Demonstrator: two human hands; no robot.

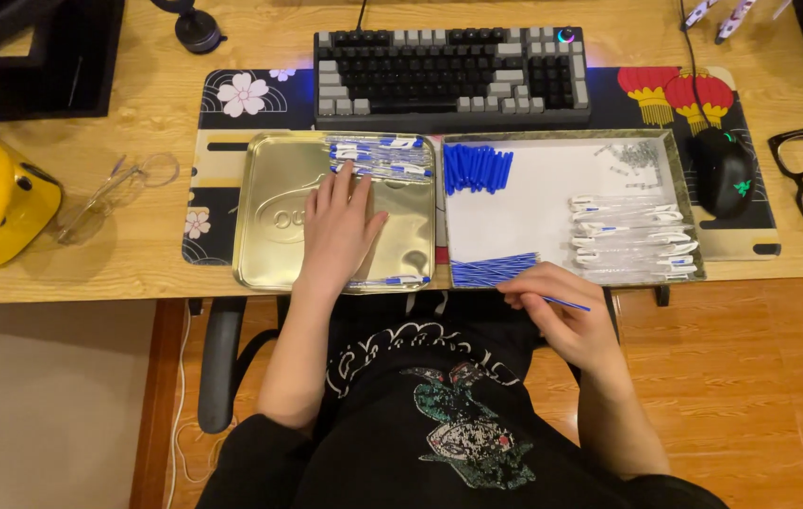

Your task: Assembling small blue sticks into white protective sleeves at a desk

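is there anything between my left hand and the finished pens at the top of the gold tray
Nothing visible stands in the way. The left hand lies flat in the gold tray, its fingertips right at the edge of the pile of assembled pens. The right hand holds a thin blue refill off to the side.

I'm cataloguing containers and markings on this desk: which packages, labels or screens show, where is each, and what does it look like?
Gold tin lid: left on the desk mat, rectangular, embossed oval emblem, under the left hand.
Tin tray: right of the lid, rectangular, white-lined, holding pen parts.
Right hand: at the tray's front edge, pinching a thin blue refill.
No screen shows.
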